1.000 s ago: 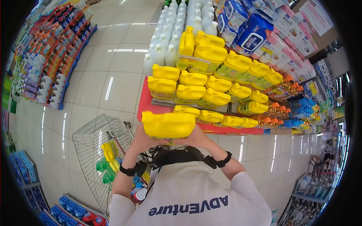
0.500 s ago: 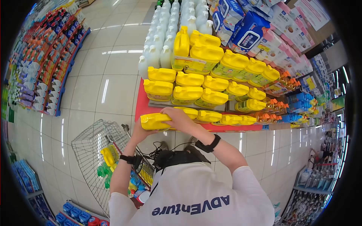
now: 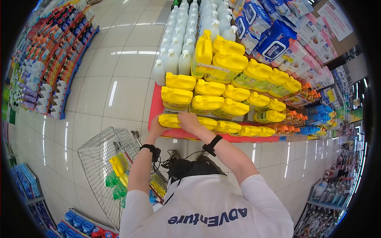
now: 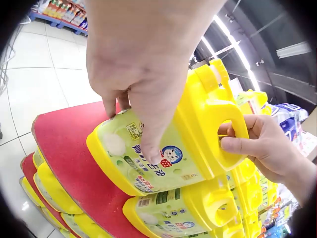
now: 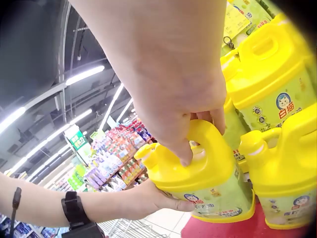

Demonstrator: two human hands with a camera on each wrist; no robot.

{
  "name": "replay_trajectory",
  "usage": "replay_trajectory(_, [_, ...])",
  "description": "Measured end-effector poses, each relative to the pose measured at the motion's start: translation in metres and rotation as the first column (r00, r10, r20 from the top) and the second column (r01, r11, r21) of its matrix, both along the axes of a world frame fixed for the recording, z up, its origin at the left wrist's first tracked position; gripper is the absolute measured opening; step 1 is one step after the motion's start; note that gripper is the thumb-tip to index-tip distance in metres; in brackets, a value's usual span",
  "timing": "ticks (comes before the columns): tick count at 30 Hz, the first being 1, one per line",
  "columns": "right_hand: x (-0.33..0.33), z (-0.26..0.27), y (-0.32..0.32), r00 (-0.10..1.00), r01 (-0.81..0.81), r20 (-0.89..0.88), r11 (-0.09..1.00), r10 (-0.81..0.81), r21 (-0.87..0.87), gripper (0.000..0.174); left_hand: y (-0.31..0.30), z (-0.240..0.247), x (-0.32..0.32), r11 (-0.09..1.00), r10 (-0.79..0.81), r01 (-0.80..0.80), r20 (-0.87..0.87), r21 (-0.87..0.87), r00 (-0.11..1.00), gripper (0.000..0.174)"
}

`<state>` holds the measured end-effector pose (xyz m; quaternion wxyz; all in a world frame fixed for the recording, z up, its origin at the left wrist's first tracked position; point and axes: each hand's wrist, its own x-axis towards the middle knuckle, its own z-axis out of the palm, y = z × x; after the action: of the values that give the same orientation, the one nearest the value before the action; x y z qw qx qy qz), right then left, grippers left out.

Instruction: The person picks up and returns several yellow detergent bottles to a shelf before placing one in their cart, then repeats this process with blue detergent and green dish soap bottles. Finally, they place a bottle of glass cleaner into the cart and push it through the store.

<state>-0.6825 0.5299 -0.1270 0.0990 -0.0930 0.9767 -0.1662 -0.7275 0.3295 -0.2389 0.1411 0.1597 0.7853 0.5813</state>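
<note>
A yellow dish soap jug point(image 3: 170, 120) with a green cat label stands upright on the red ledge point(image 4: 81, 144), at the left end of a row of similar jugs. My right hand point(image 3: 189, 122) holds it from above, fingers curled through the handle point(image 5: 205, 144). Around the jug's outer side, my left hand point(image 3: 157, 128) grips the body, its thumb lying across the label in the left wrist view. Close beside it is a neighbouring dish soap jug point(image 4: 171, 210) with the same label.
Stacked yellow jugs point(image 3: 206, 103) rise behind the ledge, with white pump bottles point(image 3: 170, 59) beyond. On the left stands a wire shopping cart point(image 3: 99, 154) containing yellow jugs and green bottles. A shelf of packaged goods point(image 3: 51, 59) lines the aisle's far left.
The jug has come down from between both hands to the ledge at the row's end. My right hand has shifted from its side to the handle on top; the left stays at its side.
</note>
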Motion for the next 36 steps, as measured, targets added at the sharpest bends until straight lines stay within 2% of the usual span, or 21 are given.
replay_trajectory(3, [0.001, -0.025, 0.005, 0.999, -0.030, 0.012, 0.999, 0.030, 0.039, 0.031, 0.004, -0.004, 0.003, 1.000, -0.018, 0.018, 0.038, 0.006, 0.999, 0.065])
replay_trajectory(7, [0.005, -0.007, 0.009, 0.991, 0.037, 0.124, 0.998, -0.042, 0.048, 0.032, 0.009, -0.002, 0.004, 0.999, -0.012, 0.012, 0.018, -0.035, 1.000, 0.062])
replay_trajectory(10, [-0.001, -0.007, 0.015, 0.999, 0.016, 0.051, 1.000, -0.016, 0.000, 0.034, 0.013, 0.000, 0.004, 0.999, 0.044, -0.045, 0.010, 0.026, 0.999, 0.054])
replay_trajectory(13, [0.002, -0.003, 0.016, 0.995, 0.023, 0.101, 1.000, -0.021, -0.020, 0.038, 0.012, 0.001, 0.004, 1.000, 0.025, -0.025, -0.007, -0.006, 1.000, 0.060])
replay_trajectory(14, [0.005, -0.005, 0.019, 1.000, -0.005, 0.002, 0.998, 0.005, -0.069, 0.041, 0.010, -0.011, 0.005, 0.999, 0.035, -0.036, -0.007, -0.008, 0.999, 0.060])
replay_trajectory(15, [0.009, -0.006, 0.022, 0.995, -0.040, -0.097, 0.992, 0.029, -0.118, 0.043, 0.008, -0.022, 0.008, 0.990, 0.095, -0.108, -0.135, -0.092, 0.986, 0.062])
replay_trajectory(16, [0.015, 0.000, 0.023, 0.994, -0.057, -0.096, 0.991, 0.045, -0.121, 0.043, 0.003, -0.031, 0.013, 0.967, 0.144, -0.192, -0.264, -0.168, 0.954, 0.065])
replay_trajectory(17, [0.022, 0.014, 0.024, 0.966, -0.099, -0.249, 0.988, 0.067, -0.117, 0.044, -0.006, -0.031, 0.018, 0.963, 0.160, -0.210, -0.265, -0.171, 0.951, 0.065])
replay_trajectory(18, [0.029, 0.028, 0.024, 0.914, -0.142, -0.397, 0.984, 0.088, -0.110, 0.045, -0.017, -0.029, 0.024, 0.950, 0.149, -0.190, -0.173, -0.247, 0.973, 0.063])
replay_trajectory(19, [0.040, 0.041, 0.025, 0.916, -0.150, -0.394, 0.975, 0.075, -0.161, 0.042, -0.027, -0.025, 0.032, 0.934, 0.146, -0.163, -0.074, -0.318, 0.986, 0.062])
replay_trajectory(20, [0.054, 0.051, 0.028, 0.919, -0.156, -0.388, 0.964, 0.063, -0.215, 0.038, -0.039, -0.011, 0.041, 0.928, 0.168, -0.183, -0.072, -0.325, 0.983, 0.062])
replay_trajectory(21, [0.069, 0.057, 0.031, 0.948, -0.130, -0.315, 0.954, 0.040, -0.270, 0.035, -0.052, 0.013, 0.054, 0.973, 0.199, -0.171, 0.190, -0.153, 0.961, 0.056])
replay_trajectory(22, [0.085, 0.058, 0.035, 0.971, -0.105, -0.237, 0.940, 0.027, -0.324, 0.031, -0.065, 0.033, 0.065, 0.977, 0.179, -0.211, 0.437, 0.026, 0.882, 0.051])
replay_trajectory(26, [0.141, 0.031, 0.062, 0.991, 0.005, 0.126, 0.925, 0.047, -0.380, 0.022, -0.111, 0.059, 0.118, 0.909, 0.378, -0.417, 0.383, 0.020, 0.843, 0.040])
replay_trajectory(28, [0.160, 0.014, 0.071, 0.947, 0.113, 0.320, 0.904, 0.027, -0.411, 0.021, -0.130, 0.059, 0.137, 0.783, 0.543, -0.609, 0.340, 0.125, 0.768, 0.035])
replay_trajectory(29, [0.170, 0.008, 0.073, 0.942, 0.088, 0.330, 0.901, 0.064, -0.424, 0.021, -0.143, 0.058, 0.147, 0.764, 0.573, -0.636, 0.341, 0.106, 0.745, 0.035])
replay_trajectory(31, [0.183, -0.004, 0.071, 0.861, 0.345, 0.507, 0.767, -0.029, -0.541, 0.018, -0.166, 0.057, 0.163, 0.609, 0.764, -0.791, 0.225, 0.058, 0.605, 0.031])
replay_trajectory(32, [0.183, -0.007, 0.067, 0.859, 0.335, 0.511, 0.766, -0.010, -0.548, 0.018, -0.181, 0.049, 0.172, 0.597, 0.776, -0.801, 0.218, 0.047, 0.592, 0.031])
replay_trajectory(34, [0.186, -0.010, 0.064, 0.848, 0.340, 0.529, 0.763, 0.003, -0.550, 0.017, -0.214, 0.028, 0.194, 0.417, 0.908, -0.905, 0.073, -0.086, 0.412, 0.034])
replay_trajectory(35, [0.186, -0.010, 0.063, 0.847, 0.344, 0.532, 0.761, 0.001, -0.549, 0.017, -0.231, 0.016, 0.203, 0.418, 0.908, -0.905, 0.074, -0.086, 0.412, 0.034])
replay_trajectory(36, [0.185, -0.008, 0.060, 0.847, 0.349, 0.532, 0.762, -0.007, -0.545, 0.017, -0.248, 0.002, 0.215, 0.383, 0.923, -0.902, 0.120, -0.202, 0.365, 0.042])
